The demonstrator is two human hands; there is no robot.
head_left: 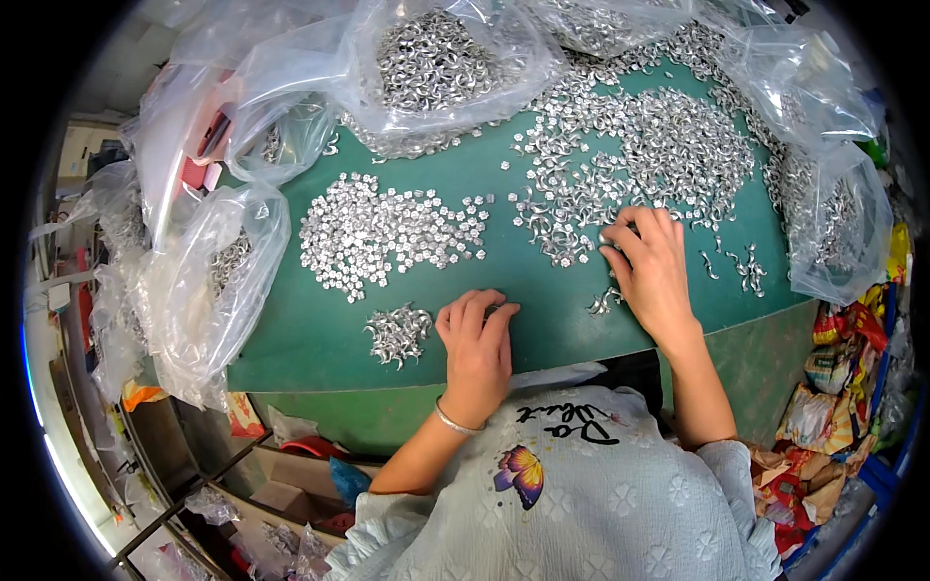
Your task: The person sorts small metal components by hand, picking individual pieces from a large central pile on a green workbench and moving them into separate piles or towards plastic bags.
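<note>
Right hand (651,266), centre right: fingers bent at silvery metal pieces (673,145), hold unclear. Left hand (477,339), centre: lies loosely curled, hold unclear.

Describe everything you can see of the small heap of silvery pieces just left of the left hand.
The small heap is a loose tangle of shiny, silver, curved pieces, apparently metal, with thin ends jutting outward. It lies on the green tabletop near its front edge, flower-shaped pieces beyond it. The left hand is beside it, not touching.
</note>
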